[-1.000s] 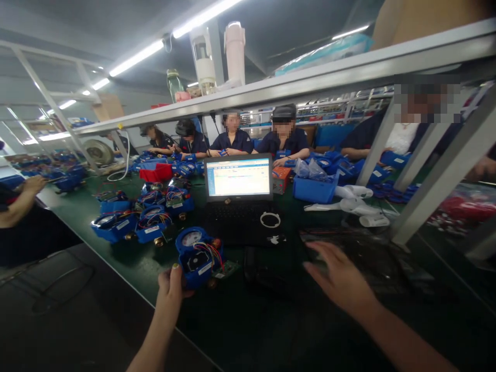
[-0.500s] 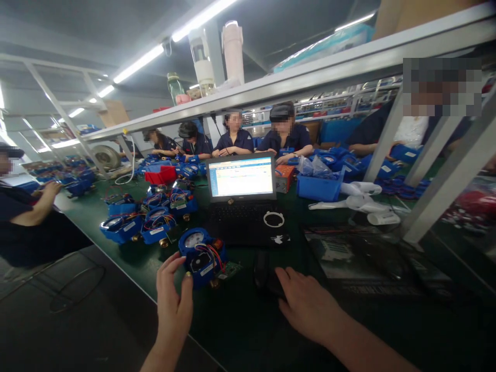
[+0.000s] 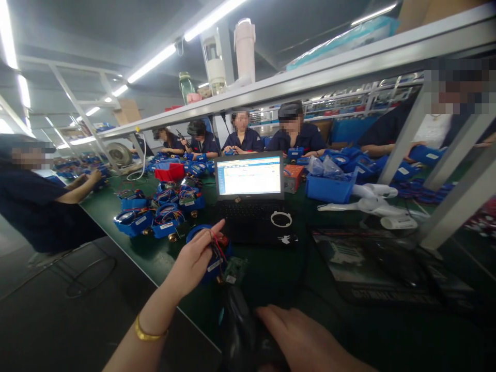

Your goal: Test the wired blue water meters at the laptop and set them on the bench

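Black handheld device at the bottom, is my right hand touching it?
Touching. The head view shows the right hand closed around the near end of the black handheld device, with no gap between them.

The laptop (image 3: 250, 188) looks like dark, smooth plastic. In front of the laptop, the black scanner (image 3: 240, 320) looks like shiny plastic, the blue meter (image 3: 213, 268) smooth plastic, and the bracelet (image 3: 149, 333) shiny, gold-coloured metal. Right of the laptop, the blue bin (image 3: 329, 189) is plastic, with thin, crinkly plastic bags (image 3: 325, 167). Above the laptop, the shelf (image 3: 271, 90) looks like smooth metal.
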The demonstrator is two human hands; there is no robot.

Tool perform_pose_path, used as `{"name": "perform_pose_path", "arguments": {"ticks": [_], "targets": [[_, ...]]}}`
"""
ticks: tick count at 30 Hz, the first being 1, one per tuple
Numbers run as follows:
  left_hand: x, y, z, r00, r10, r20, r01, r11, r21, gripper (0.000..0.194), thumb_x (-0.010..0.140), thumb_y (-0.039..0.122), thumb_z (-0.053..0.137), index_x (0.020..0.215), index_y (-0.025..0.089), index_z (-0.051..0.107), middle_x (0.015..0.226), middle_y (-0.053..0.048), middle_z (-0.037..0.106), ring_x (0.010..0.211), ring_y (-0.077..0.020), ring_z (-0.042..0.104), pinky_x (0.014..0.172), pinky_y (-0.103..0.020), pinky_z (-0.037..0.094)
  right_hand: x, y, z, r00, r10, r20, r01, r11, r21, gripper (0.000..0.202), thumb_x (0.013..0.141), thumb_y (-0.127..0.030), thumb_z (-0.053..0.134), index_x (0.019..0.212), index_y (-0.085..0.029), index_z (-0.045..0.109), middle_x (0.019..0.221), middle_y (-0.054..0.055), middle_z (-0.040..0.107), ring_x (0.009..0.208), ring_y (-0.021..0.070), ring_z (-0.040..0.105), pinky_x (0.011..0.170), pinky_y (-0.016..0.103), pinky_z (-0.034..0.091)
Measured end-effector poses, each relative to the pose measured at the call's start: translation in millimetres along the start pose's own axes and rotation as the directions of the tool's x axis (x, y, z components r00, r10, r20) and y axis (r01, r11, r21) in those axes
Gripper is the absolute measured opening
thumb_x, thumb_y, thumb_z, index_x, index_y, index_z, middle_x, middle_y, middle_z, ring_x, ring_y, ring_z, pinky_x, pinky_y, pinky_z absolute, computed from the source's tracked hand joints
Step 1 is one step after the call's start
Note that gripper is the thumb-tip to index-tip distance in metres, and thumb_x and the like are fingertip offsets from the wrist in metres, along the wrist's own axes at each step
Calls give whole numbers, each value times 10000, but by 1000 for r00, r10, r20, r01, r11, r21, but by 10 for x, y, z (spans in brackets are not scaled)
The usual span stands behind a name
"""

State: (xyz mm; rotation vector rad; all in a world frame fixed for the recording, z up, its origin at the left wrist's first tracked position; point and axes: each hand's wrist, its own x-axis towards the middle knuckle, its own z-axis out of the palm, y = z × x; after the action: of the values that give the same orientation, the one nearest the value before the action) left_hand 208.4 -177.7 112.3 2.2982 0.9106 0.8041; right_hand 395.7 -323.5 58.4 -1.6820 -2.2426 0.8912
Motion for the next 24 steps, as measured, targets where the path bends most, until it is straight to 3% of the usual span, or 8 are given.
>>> {"name": "perform_pose_path", "arguments": {"ticks": [4,10,15,20,24], "targets": [[141,56,1,979,-203,-9,195,950,-244,630,821,260,405,1442,194,315,1100,-75,608,950,-206,632,905,-360,460,15,45,61,997,-48,-60,52,996,74,543,678,-291,681,1197,-208,542,1149,92,624,993,309,599,860,395,453],[272,134,21,942,-326,-84,291,914,-284,670,811,345,470,1440,171,318,998,-66,652,878,-202,639,868,-372,477,-13,16,42,1000,10,-28,-7,994,106,513,671,-281,678,1165,-204,562,1133,89,634,997,321,597,868,416,453],[280,95,64,819,-564,-104,401,693,-598,591,902,435,411,1454,289,259,960,-58,672,766,-178,671,723,-306,517,-16,48,30,999,16,-51,-10,991,134,494,680,-282,649,1159,-204,559,1123,94,636,984,327,597,847,433,457],[290,46,92,845,-531,-60,369,661,-653,601,907,480,436,1450,293,260,947,-72,688,810,-211,688,727,-313,541,-18,58,29,996,-13,-88,28,987,160,506,677,-298,640,1166,-207,549,1125,82,632,973,300,591,845,396,447],[312,10,105,832,-551,-69,364,635,-681,615,904,443,445,1458,266,245,884,-83,697,747,-221,692,673,-322,550,-34,49,6,996,17,-88,-5,991,137,484,677,-284,648,1143,-193,553,1097,83,641,952,296,596,813,383,457]]}}
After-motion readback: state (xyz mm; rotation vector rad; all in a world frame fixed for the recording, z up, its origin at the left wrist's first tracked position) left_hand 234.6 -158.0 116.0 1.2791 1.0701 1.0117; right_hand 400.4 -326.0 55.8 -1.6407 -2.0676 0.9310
